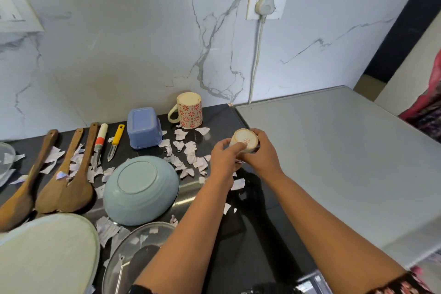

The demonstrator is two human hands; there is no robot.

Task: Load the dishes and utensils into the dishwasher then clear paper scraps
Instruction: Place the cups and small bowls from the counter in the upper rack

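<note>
Mug (245, 141), base up, held over the dark desk (248, 253) near paper scraps (191, 148); left hand (224, 159) and right hand (263, 153) curl fingers (238, 147) round its sides, probably steadying it for the dishwasher.

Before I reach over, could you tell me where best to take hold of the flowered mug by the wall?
Hook the handle, coming from the left. The flowered mug stands upside down, base up, and its handle loop juts out leftward, clear of the blue container beside it.
</note>
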